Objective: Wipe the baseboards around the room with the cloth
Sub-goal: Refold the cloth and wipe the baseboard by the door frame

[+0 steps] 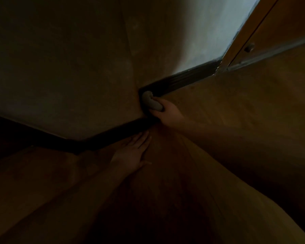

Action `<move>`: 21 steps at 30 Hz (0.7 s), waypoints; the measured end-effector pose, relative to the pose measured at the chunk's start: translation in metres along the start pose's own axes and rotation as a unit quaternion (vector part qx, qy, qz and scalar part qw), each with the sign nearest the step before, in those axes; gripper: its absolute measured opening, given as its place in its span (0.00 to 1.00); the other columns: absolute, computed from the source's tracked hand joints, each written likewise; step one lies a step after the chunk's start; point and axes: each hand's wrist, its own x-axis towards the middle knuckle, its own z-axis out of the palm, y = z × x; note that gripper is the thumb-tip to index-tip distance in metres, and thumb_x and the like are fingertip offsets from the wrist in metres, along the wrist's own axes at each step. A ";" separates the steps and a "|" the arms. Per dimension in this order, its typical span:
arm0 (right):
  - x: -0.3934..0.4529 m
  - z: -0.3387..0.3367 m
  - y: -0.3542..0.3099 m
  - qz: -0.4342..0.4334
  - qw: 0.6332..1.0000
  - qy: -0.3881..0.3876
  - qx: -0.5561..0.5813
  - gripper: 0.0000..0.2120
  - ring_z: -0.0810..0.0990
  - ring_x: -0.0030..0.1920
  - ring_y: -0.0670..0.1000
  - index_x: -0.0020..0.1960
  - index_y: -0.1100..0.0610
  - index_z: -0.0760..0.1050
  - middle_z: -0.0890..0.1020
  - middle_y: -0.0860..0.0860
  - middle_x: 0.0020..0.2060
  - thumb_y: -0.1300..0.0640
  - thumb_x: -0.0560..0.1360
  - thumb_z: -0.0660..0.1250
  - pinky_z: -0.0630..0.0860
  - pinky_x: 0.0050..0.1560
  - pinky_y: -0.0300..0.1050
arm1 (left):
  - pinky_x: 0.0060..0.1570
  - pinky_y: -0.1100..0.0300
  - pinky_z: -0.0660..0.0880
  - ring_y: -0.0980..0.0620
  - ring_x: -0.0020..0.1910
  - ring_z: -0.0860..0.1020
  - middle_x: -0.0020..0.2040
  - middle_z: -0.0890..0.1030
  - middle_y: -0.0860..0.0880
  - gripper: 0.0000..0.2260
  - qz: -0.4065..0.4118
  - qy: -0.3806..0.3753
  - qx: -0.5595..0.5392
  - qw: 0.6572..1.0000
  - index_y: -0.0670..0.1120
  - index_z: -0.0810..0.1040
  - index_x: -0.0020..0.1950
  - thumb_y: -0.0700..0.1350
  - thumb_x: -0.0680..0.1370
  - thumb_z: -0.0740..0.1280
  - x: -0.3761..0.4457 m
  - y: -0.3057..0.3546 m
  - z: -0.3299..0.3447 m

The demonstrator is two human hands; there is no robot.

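Right hand (pixel 167 111) gripping pale cloth (pixel 151 101) against dark baseboard (pixel 183 80) at wall corner, left hand (pixel 132 154) flat, fingers straight, on wooden floor (pixel 236 111)

Bare forearms (pixel 209 136), no visible sleeves.

Light: dim, brightest on the wall (pixel 209 32) at upper right.
Floor: brown wooden floor (pixel 253 111).
Upper right: wooden door frame (pixel 236 48), perhaps a door (pixel 289 23).

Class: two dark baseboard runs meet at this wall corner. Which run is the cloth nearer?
The lit run toward the door frame: the cloth, held in the right hand, sits at its corner end.
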 end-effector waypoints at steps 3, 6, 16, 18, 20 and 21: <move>-0.001 -0.021 -0.006 0.022 0.997 -0.076 0.013 0.26 0.74 0.62 0.48 0.73 0.57 0.69 0.76 0.54 0.65 0.59 0.76 0.71 0.69 0.56 0.32 | 0.78 0.53 0.47 0.52 0.79 0.38 0.74 0.29 0.54 0.41 0.006 0.005 -0.001 1.000 0.51 0.37 0.80 0.66 0.79 0.58 0.000 -0.001 0.001; -0.008 -0.036 -0.005 0.037 0.992 -0.115 0.034 0.26 0.76 0.61 0.49 0.72 0.56 0.70 0.77 0.52 0.62 0.60 0.75 0.72 0.74 0.61 0.39 | 0.78 0.54 0.46 0.52 0.79 0.38 0.75 0.30 0.54 0.41 0.004 -0.003 -0.004 1.000 0.52 0.36 0.80 0.66 0.79 0.57 0.000 -0.001 0.002; -0.016 -0.144 0.058 0.114 0.940 0.319 0.027 0.27 0.75 0.65 0.53 0.74 0.47 0.68 0.76 0.51 0.68 0.47 0.76 0.69 0.75 0.65 0.55 | 0.78 0.52 0.46 0.54 0.78 0.35 0.75 0.27 0.54 0.40 0.002 -0.026 -0.007 1.000 0.52 0.32 0.78 0.67 0.79 0.55 -0.002 0.000 0.000; -0.007 -0.166 0.062 0.127 0.925 0.359 0.014 0.29 0.75 0.66 0.55 0.74 0.46 0.68 0.75 0.51 0.69 0.45 0.75 0.70 0.74 0.66 0.55 | 0.78 0.50 0.49 0.54 0.78 0.35 0.74 0.26 0.54 0.40 -0.003 -0.026 -0.007 1.000 0.53 0.32 0.78 0.66 0.79 0.55 -0.002 0.000 0.001; 0.002 -0.182 0.065 0.132 0.918 0.374 0.006 0.29 0.74 0.66 0.56 0.74 0.46 0.68 0.75 0.52 0.69 0.44 0.75 0.70 0.74 0.66 0.55 | 0.78 0.49 0.50 0.53 0.78 0.35 0.74 0.26 0.54 0.40 -0.004 -0.033 -0.015 0.999 0.53 0.31 0.78 0.66 0.80 0.56 0.000 0.000 0.002; 0.007 -0.186 0.065 0.127 0.919 0.374 0.001 0.29 0.74 0.66 0.56 0.74 0.46 0.68 0.74 0.52 0.69 0.45 0.75 0.70 0.74 0.66 0.55 | 0.78 0.48 0.49 0.53 0.78 0.35 0.75 0.26 0.54 0.40 -0.004 -0.035 -0.018 0.999 0.53 0.31 0.77 0.65 0.80 0.56 0.001 0.000 0.002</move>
